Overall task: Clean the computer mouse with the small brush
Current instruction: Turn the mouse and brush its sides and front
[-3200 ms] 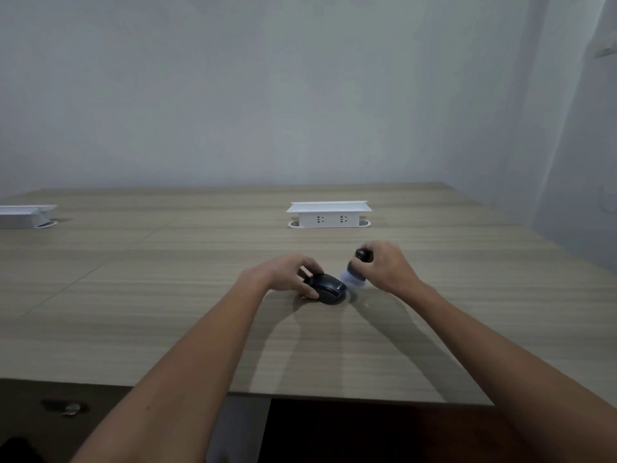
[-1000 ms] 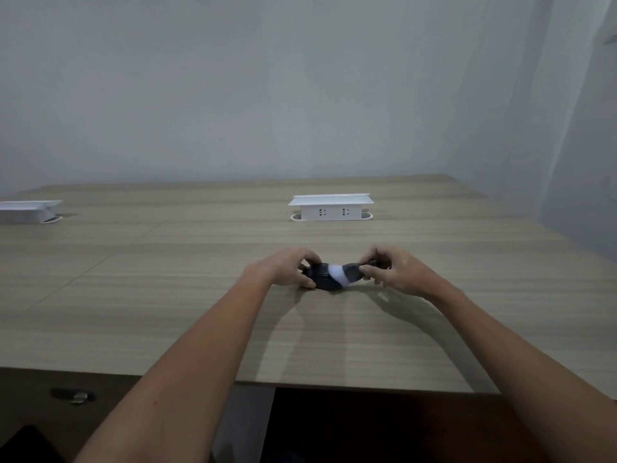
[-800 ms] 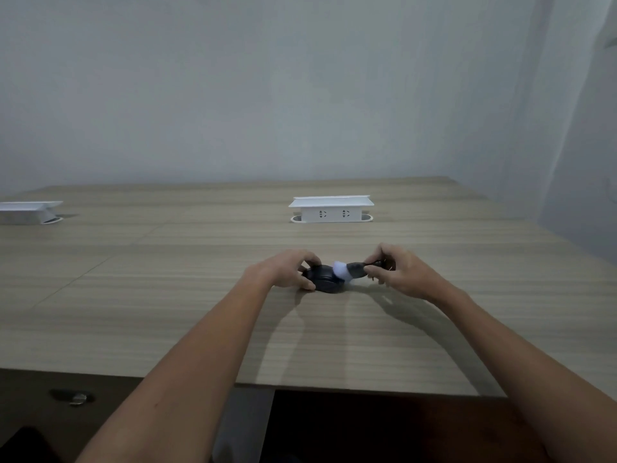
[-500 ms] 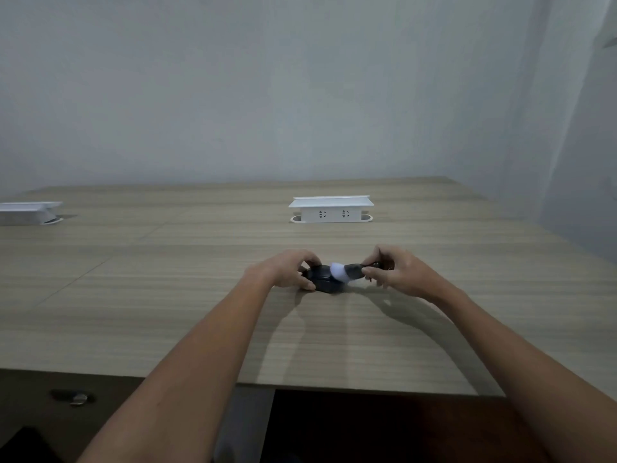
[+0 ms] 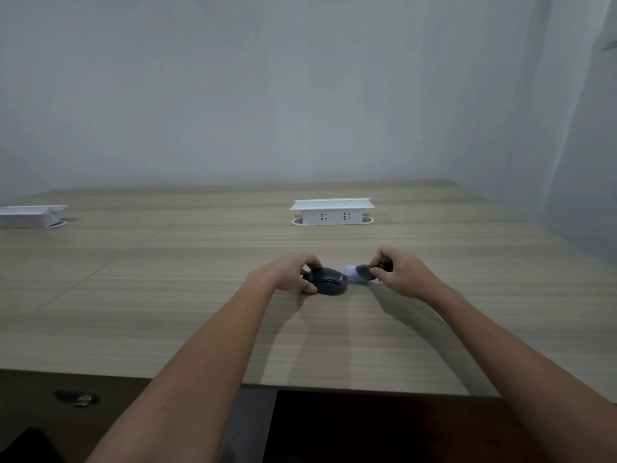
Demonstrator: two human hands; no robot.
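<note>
A dark computer mouse (image 5: 329, 281) rests on the wooden table (image 5: 167, 295) at its middle. My left hand (image 5: 287, 271) grips the mouse from its left side, thumb at the front and fingers over the back. My right hand (image 5: 402, 274) pinches the dark handle of a small brush (image 5: 359, 274). Its white bristles point left and lie just right of the mouse, at or near its right edge. Part of the brush handle is hidden inside my fingers.
A white pop-up socket box (image 5: 332, 212) stands behind the hands at the table's middle. A second white box (image 5: 31, 215) sits at the far left. A wall closes off the right side. The table's front edge lies near me, with dark space below it.
The brush has slid off the top of the mouse to the right, and my right hand has moved right with it. My left hand keeps its grip on the mouse.
</note>
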